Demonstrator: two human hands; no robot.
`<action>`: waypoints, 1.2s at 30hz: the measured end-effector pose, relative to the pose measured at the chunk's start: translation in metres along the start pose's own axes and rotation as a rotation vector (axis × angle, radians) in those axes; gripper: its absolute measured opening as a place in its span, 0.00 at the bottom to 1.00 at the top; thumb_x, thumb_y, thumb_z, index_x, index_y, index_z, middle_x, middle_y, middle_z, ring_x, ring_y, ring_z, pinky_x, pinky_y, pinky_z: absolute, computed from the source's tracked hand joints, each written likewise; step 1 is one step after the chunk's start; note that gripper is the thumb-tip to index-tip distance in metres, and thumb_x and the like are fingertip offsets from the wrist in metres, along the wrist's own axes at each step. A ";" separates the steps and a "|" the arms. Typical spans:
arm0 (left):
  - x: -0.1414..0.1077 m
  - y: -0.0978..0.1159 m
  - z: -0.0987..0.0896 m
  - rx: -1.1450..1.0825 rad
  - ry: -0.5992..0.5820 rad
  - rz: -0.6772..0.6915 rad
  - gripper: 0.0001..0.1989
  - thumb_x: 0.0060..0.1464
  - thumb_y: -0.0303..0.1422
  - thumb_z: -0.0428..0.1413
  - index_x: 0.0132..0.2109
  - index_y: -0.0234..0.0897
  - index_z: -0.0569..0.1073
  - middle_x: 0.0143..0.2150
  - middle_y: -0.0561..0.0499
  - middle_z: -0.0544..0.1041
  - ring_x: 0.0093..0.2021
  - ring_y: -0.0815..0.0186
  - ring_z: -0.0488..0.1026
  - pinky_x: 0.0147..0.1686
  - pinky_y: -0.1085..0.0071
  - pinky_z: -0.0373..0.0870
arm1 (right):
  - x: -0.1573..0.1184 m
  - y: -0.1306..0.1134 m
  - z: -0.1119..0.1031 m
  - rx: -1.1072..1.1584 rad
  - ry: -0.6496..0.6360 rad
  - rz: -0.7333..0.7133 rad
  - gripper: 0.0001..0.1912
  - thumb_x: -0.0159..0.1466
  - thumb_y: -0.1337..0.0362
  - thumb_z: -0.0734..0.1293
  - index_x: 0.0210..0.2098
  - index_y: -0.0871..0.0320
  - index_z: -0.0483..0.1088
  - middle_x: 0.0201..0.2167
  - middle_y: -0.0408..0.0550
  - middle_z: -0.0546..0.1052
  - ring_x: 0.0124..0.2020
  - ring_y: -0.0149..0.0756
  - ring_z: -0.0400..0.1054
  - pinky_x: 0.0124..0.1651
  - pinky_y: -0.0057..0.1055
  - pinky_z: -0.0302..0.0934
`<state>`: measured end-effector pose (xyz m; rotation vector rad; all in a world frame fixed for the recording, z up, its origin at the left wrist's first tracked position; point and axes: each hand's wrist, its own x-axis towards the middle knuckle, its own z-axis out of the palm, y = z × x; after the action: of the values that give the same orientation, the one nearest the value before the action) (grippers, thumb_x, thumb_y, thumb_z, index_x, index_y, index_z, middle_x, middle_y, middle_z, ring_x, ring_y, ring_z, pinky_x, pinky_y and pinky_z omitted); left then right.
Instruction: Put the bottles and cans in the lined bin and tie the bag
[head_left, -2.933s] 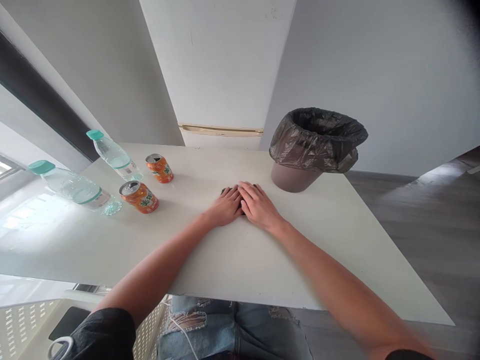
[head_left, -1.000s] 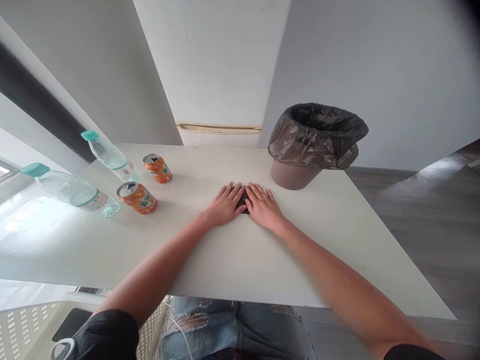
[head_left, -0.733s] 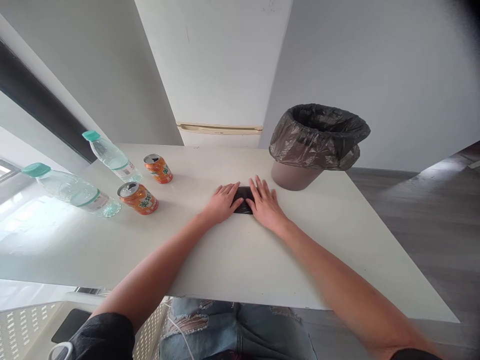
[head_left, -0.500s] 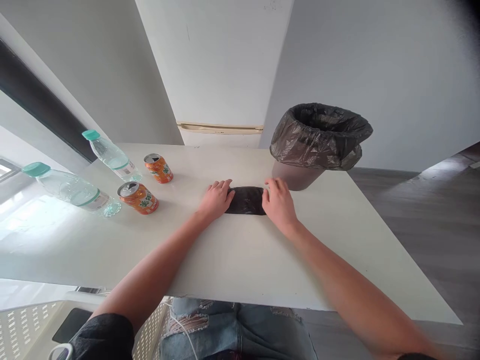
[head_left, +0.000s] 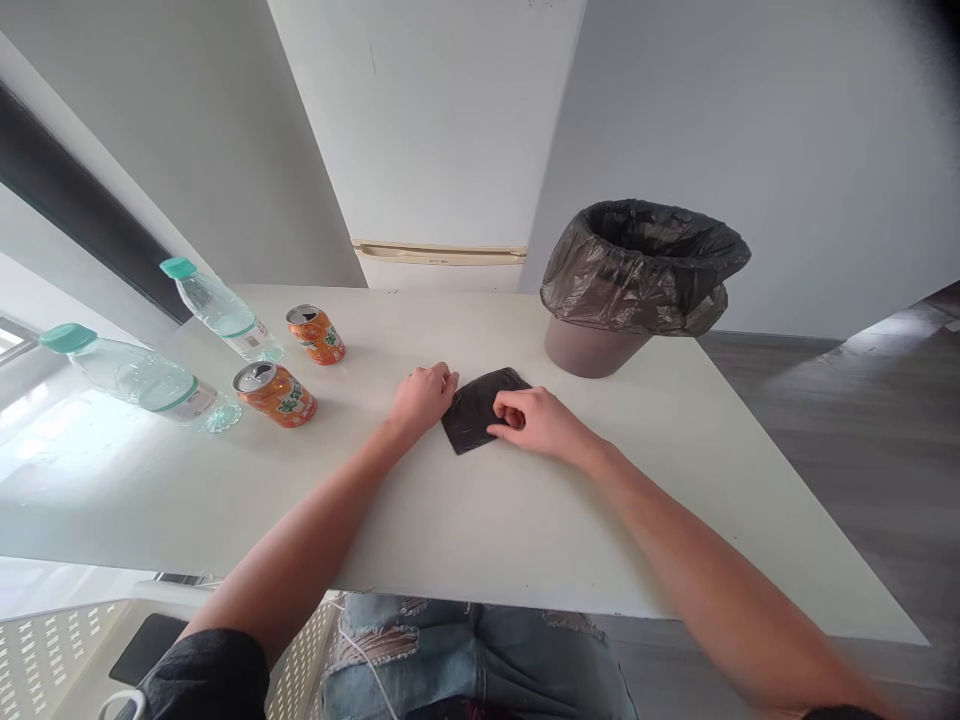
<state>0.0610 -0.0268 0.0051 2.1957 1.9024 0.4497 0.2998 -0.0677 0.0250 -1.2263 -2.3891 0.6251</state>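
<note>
A folded black plastic bag (head_left: 474,408) lies flat and slightly turned on the white table. My left hand (head_left: 424,398) is at its left edge, fingers bent and closed on the near corner of that side. Over the bag's right part, my right hand (head_left: 536,420) has its fingers curled in, thumb and index tips close together against the plastic. Part of the bag is hidden under this hand.
A brown trash bin (head_left: 596,348) lined with a black bag (head_left: 630,285) stands at the right back of the white table (head_left: 480,530). On the left are two orange cans (head_left: 281,398) (head_left: 319,337) and two clear bottles (head_left: 154,375) (head_left: 221,310). A fridge (head_left: 442,130) is behind.
The folded bag has turned, its left end now nearer to me. My right hand has shifted from its right edge onto its top and curled its fingers; my left hand has closed up.
</note>
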 end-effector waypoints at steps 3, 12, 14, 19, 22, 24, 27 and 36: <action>-0.002 0.002 -0.001 -0.056 -0.011 -0.002 0.14 0.71 0.40 0.51 0.39 0.41 0.76 0.30 0.48 0.81 0.36 0.55 0.80 0.35 0.66 0.67 | -0.001 -0.005 0.004 -0.058 -0.045 -0.087 0.17 0.60 0.55 0.79 0.40 0.53 0.71 0.37 0.43 0.77 0.40 0.37 0.70 0.38 0.31 0.61; -0.002 -0.001 -0.002 -0.198 0.079 0.154 0.12 0.63 0.26 0.50 0.46 0.41 0.76 0.29 0.53 0.76 0.32 0.62 0.74 0.37 0.67 0.69 | 0.002 0.009 0.010 -0.208 0.043 -0.105 0.17 0.64 0.56 0.76 0.49 0.56 0.74 0.47 0.51 0.76 0.48 0.45 0.71 0.60 0.44 0.62; 0.000 -0.005 -0.001 -0.180 0.097 0.256 0.16 0.59 0.21 0.48 0.47 0.41 0.77 0.37 0.49 0.78 0.40 0.60 0.76 0.45 0.65 0.72 | 0.003 0.015 0.011 -0.216 0.075 -0.095 0.15 0.65 0.60 0.74 0.50 0.56 0.76 0.48 0.52 0.76 0.50 0.46 0.72 0.63 0.46 0.61; 0.000 -0.008 0.001 -0.142 0.084 0.378 0.30 0.46 0.14 0.47 0.52 0.41 0.78 0.56 0.44 0.75 0.57 0.57 0.73 0.59 0.60 0.71 | 0.006 0.023 0.014 -0.176 0.108 -0.133 0.11 0.69 0.67 0.66 0.45 0.55 0.80 0.49 0.51 0.78 0.50 0.44 0.73 0.65 0.48 0.61; 0.000 -0.008 0.000 -0.170 0.035 0.393 0.36 0.43 0.12 0.45 0.55 0.41 0.76 0.58 0.46 0.75 0.61 0.57 0.72 0.61 0.60 0.70 | 0.008 0.024 0.014 -0.009 0.230 -0.058 0.13 0.72 0.63 0.63 0.44 0.56 0.81 0.49 0.52 0.80 0.46 0.43 0.75 0.58 0.42 0.68; -0.002 -0.008 0.000 -0.183 0.017 0.409 0.37 0.43 0.12 0.45 0.58 0.42 0.74 0.60 0.47 0.76 0.62 0.58 0.72 0.62 0.60 0.69 | 0.010 0.024 0.013 0.105 0.331 0.024 0.13 0.72 0.61 0.63 0.43 0.57 0.80 0.49 0.53 0.81 0.47 0.44 0.76 0.54 0.40 0.70; -0.003 -0.006 0.001 -0.188 0.028 0.453 0.33 0.50 0.16 0.50 0.62 0.43 0.71 0.63 0.47 0.75 0.63 0.57 0.71 0.64 0.58 0.67 | 0.012 0.025 0.012 0.236 0.401 0.105 0.12 0.70 0.59 0.65 0.42 0.58 0.80 0.44 0.52 0.83 0.45 0.45 0.78 0.53 0.40 0.71; -0.003 0.003 0.003 -0.372 0.059 0.411 0.12 0.65 0.43 0.58 0.43 0.39 0.74 0.37 0.50 0.80 0.37 0.63 0.76 0.46 0.65 0.71 | 0.016 0.042 0.022 0.522 0.378 0.257 0.12 0.66 0.55 0.70 0.40 0.58 0.79 0.41 0.52 0.85 0.44 0.50 0.81 0.49 0.43 0.75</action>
<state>0.0642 -0.0303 0.0027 2.3180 1.2500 0.8646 0.3072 -0.0376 -0.0139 -1.2784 -1.6353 0.9273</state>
